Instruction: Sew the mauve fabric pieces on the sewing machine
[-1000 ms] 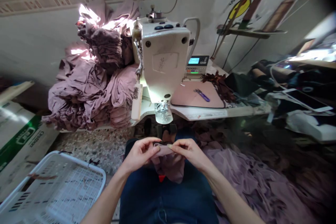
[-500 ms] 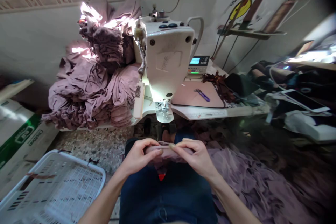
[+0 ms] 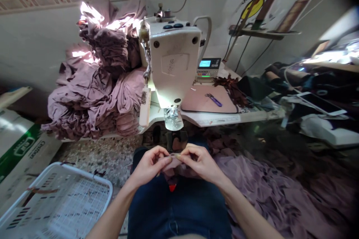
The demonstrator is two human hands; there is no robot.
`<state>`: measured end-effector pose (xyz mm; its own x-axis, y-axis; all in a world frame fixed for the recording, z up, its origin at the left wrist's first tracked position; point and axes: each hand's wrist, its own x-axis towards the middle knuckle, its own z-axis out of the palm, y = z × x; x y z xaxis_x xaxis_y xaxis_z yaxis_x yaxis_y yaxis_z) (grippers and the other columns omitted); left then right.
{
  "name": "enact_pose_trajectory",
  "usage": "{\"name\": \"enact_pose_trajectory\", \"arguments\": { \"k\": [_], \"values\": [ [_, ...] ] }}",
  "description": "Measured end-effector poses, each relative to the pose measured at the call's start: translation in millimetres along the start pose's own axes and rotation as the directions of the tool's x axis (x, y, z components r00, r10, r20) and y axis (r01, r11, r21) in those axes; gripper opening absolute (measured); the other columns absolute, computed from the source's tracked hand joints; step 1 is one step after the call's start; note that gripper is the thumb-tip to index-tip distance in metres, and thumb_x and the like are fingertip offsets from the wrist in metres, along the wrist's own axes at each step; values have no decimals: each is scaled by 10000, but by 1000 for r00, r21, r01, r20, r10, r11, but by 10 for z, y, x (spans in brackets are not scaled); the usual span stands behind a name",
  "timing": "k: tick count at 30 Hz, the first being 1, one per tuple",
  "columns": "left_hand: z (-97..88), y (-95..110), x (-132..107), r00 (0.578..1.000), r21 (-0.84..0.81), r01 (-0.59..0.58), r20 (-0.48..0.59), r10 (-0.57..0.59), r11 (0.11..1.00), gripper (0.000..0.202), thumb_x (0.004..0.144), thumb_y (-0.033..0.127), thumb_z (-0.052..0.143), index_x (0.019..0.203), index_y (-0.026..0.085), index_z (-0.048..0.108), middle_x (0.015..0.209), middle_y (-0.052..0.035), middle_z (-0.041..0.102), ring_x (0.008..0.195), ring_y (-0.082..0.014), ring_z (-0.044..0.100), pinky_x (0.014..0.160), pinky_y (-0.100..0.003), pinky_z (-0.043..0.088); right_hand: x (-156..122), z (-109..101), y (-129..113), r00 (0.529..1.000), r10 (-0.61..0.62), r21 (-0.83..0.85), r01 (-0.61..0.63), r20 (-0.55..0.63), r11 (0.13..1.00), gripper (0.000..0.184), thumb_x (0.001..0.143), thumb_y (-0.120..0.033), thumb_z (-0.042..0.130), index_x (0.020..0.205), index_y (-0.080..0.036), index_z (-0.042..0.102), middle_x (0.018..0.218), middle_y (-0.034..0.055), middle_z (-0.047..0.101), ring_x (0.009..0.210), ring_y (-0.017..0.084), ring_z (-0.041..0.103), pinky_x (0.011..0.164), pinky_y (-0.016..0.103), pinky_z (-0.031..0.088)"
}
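Observation:
Above my lap, my left hand [image 3: 153, 164] and my right hand [image 3: 198, 160] pinch the edge of a mauve piece of fabric [image 3: 176, 163] between thumbs and fingertips. The fingertips of both hands are close together. Part of the cloth hangs below them, with a small red patch [image 3: 172, 187] showing at its lower end. Just beyond the hands stands a white sewing machine [image 3: 175, 56], its lit needle area over the table edge. What lies under the curled fingers is hidden.
Mauve fabric stacks [image 3: 92, 89] rise left of the machine. Purple thread snips [image 3: 214, 99] lie on a pink mat [image 3: 193, 99] at right. A white plastic basket [image 3: 108, 190] sits on the floor at left; a heap of mauve cloth [image 3: 260, 190] spreads at right. Thread cones [image 3: 295, 14] stand behind.
My right hand has moved left, bringing the two hands closer together on the fabric. The stretch of edge between them is shorter. The view has shifted slightly.

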<state>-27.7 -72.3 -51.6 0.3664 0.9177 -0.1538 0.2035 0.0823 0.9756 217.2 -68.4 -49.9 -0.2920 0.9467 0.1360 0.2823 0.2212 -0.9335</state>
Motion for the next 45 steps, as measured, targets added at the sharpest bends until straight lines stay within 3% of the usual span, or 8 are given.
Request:
{"name": "enact_pose_trajectory", "arguments": {
  "k": [3, 6, 14, 18, 23, 28, 33, 45],
  "values": [
    [-11, 13, 23, 994, 74, -86, -63, 91, 993, 404, 988, 511, 741, 1211, 181, 804, 788, -27, 695, 641, -149, 619, 593, -242, 469, -6, 38, 10, 997, 2, 3, -1, -80, 1000, 390, 1002, -493, 744, 751, -196, 777, 708, 21, 662, 645, 168, 577, 605, 293, 405],
    [-44, 92, 37, 966, 277, -226, -60, 251, 934, 340, 1057, 453, 661, 1139, 196, 868, 886, -87, 760, 803, -204, 682, 717, -286, 506, -22, 71, -39, 991, -40, -25, 37, -131, 999, 375, 1019, -459, 734, 751, -199, 772, 706, 23, 668, 655, 175, 593, 629, 301, 420],
    [-99, 198, 63, 867, 522, -445, 48, 495, 728, 370, 1145, 349, 488, 1006, 176, 785, 808, -62, 647, 723, -173, 606, 666, -266, 445, -18, 56, -272, 925, -300, -193, 258, -233, 947, 284, 1074, -313, 665, 866, -187, 810, 677, 8, 589, 589, 149, 541, 568, 294, 401],
    [-90, 239, 116, 814, 522, -497, 4, 581, 693, 331, 1149, 318, 484, 1032, 177, 760, 800, -44, 635, 706, -163, 598, 658, -254, 446, 60, 29, -338, 863, -410, -232, 351, -295, 907, 219, 1061, -232, 682, 884, -182, 801, 665, -16, 547, 566, 130, 497, 538, 278, 381],
    [-81, 402, 192, 823, 426, -473, -98, 559, 771, 286, 1112, 281, 578, 944, 167, 779, 773, -31, 652, 700, -150, 598, 657, -241, 435, 194, -20, -429, 830, -456, -258, 386, -321, 886, 177, 1044, -194, 709, 896, -179, 805, 664, -32, 525, 558, 119, 480, 536, 272, 380],
    [-139, 536, 319, 879, 296, -391, -162, 449, 871, 320, 1080, 327, 623, 846, 156, 759, 776, -31, 667, 729, -158, 608, 698, -248, 450, 374, -77, -467, 837, -418, -271, 336, -355, 902, 205, 1032, -241, 719, 852, -186, 801, 675, -31, 526, 570, 123, 476, 566, 276, 394],
    [-225, 571, 413, 951, 194, -278, -86, 299, 941, 358, 1087, 396, 584, 908, 147, 769, 846, -46, 721, 793, -185, 644, 754, -262, 486, 498, -104, -417, 859, -301, -220, 227, -413, 949, 287, 979, -301, 770, 718, -185, 743, 651, -37, 516, 567, 120, 455, 577, 279, 386],
    [-183, 800, 427, 953, 230, -228, -148, 265, 946, 329, 1026, 382, 616, 844, 154, 768, 806, -52, 732, 756, -194, 638, 718, -270, 495, 548, -201, -378, 895, -133, -57, 121, -425, 991, 291, 904, -365, 812, 684, -183, 752, 619, -25, 576, 582, 133, 500, 588, 275, 403]
  ]
}}
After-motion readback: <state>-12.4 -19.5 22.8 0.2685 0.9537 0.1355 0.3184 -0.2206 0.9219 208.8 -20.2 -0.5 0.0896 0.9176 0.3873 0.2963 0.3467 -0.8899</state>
